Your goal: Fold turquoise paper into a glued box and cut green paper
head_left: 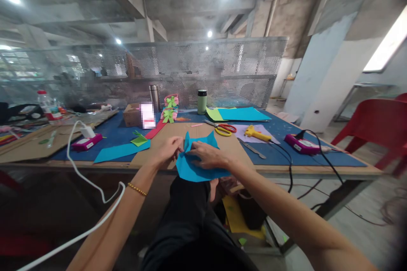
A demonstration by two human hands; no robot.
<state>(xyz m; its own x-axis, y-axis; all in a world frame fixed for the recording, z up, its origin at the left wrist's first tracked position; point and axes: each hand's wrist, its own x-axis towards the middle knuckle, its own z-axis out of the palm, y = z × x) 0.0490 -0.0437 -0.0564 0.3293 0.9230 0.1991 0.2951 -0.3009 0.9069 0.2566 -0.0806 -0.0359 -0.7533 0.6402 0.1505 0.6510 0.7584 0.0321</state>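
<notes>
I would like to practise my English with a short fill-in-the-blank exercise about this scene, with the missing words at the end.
1. The folded paper under the right hand is coloured ____.
2. The arm wearing the bead bracelet is the person's ____ one.
3. The glue gun on the table has a ____ body.
4. The green bottle has a ____ lid.

Missing words: blue; left; yellow; black.

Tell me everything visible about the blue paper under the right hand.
The blue paper is plain and looks like thin craft sheet. It is creased, with two pointed corners standing up on its far side and a flatter near part. In this view it overlaps the cardboard, its near edge reaching past the edge of the table. The right hand rests on it; the left hand is at its left side, grip unclear.
</notes>
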